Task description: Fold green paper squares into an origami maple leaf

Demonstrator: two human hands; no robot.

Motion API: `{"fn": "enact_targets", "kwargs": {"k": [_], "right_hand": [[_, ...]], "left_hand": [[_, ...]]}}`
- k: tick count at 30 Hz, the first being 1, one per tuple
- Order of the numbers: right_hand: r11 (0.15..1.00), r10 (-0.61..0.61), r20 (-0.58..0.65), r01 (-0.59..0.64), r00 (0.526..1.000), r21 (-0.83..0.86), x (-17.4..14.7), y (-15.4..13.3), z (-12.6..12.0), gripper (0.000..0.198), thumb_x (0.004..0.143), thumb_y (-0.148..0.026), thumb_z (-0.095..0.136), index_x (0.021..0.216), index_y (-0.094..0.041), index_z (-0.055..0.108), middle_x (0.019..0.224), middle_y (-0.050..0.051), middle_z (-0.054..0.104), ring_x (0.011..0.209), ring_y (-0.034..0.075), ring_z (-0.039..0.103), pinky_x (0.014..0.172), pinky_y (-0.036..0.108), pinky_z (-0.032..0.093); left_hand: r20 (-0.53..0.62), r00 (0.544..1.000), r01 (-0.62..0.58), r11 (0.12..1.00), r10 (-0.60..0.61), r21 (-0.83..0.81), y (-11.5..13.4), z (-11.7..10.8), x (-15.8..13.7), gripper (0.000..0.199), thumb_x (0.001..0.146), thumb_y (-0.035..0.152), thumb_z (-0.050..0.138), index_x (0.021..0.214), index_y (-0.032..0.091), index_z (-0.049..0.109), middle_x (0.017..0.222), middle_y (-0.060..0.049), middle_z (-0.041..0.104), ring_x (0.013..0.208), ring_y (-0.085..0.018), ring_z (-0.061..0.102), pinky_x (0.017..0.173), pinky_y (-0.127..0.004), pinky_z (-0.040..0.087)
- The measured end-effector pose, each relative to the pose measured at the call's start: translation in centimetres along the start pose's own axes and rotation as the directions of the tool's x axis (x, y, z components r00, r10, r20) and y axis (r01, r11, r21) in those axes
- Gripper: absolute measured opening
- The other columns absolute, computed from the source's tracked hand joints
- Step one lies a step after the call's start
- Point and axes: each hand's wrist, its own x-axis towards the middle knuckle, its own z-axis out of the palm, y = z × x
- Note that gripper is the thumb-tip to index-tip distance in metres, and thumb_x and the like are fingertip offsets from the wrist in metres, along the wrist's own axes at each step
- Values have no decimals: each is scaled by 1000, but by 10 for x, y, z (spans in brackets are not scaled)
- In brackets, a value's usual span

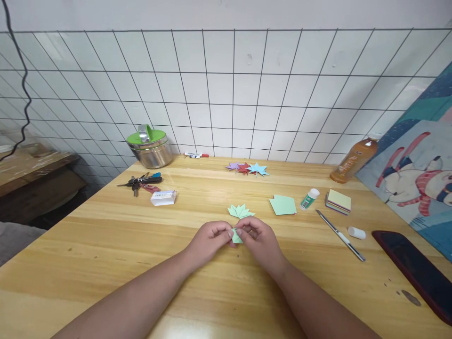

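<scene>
A small piece of light green paper (pixel 237 236) is pinched between my two hands, low over the wooden table (pixel 148 263). My left hand (pixel 213 239) grips its left side with thumb and fingers. On the right side, my right hand (pixel 259 240) holds it the same way, thumb in front. Part of the paper is hidden behind the fingers. Just beyond my fingertips lies a folded green paper leaf shape (pixel 240 211) with several points. Farther back, purple (pixel 233 165), red (pixel 244 168) and blue (pixel 258 169) folded paper leaves lie in a row.
Right of my hands are green paper sheets (pixel 283 205), a glue stick (pixel 310 199), its cap (pixel 356 233), a utility knife (pixel 341 235), a notepad (pixel 338 201), a phone (pixel 413 273) and a bottle (pixel 355 160). Left are keys (pixel 143 181), a small box (pixel 163 198), a marker (pixel 196 155) and a pot (pixel 153 153).
</scene>
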Motion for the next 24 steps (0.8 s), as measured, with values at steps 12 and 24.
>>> {"fn": "enact_targets", "kwargs": {"k": [12, 24], "right_hand": [[982, -169, 24, 171, 985, -85, 0, 3, -3, 16, 77, -11, 52, 79, -21, 65, 80, 3, 57, 74, 14, 54, 65, 25, 45], [990, -132, 2, 132, 991, -51, 2, 9, -3, 9, 75, -14, 55, 77, -20, 62, 81, 2, 59, 70, 12, 56, 62, 23, 47]], "left_hand": [[-14, 1000, 6, 999, -6, -31, -1, -1, 0, 21, 79, 26, 53, 63, 14, 59, 61, 0, 61, 63, -13, 54, 65, -23, 40], [10, 1000, -30, 995, 29, 91, -2, -3, 0, 21, 80, 27, 51, 67, 14, 59, 64, -1, 60, 64, -14, 54, 64, -24, 41]]}}
